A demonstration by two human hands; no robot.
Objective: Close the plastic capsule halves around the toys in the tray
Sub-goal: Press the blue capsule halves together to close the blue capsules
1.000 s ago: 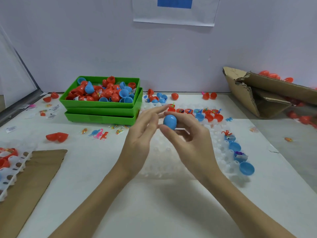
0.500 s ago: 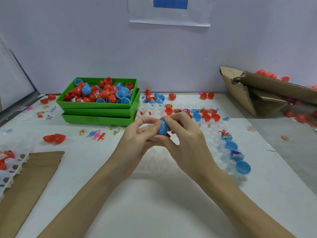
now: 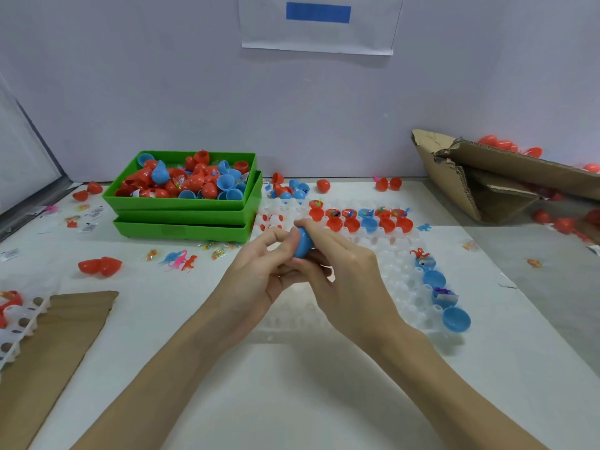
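Two bare hands are meeting above a clear tray [image 3: 394,254] on a white table [image 3: 292,384], both gripping one blue capsule [image 3: 302,243]. The left hand [image 3: 256,274] is curling its fingers against the capsule's left side, while the right hand [image 3: 344,274] is wrapping thumb and fingers over its top and right side — only a sliver of blue is showing between them, so whether the halves are fully joined cannot be told. The capsule is hanging in the air over the tray's near-left part, touching nothing but the hands.

Along the tray's far edge a row of red halves [image 3: 352,224] is sitting in the cells, some with small toys in them; down its right edge blue halves [image 3: 456,319] are sitting too, one with a red toy [image 3: 419,254] on top. To the left, stacked green bins [image 3: 185,219] are holding a heap of red and blue halves — loose toys [image 3: 180,259] are lying just in front. A torn carton [image 3: 470,183] is lying at the far right, and a cardboard sheet [image 3: 48,345] at the near left.
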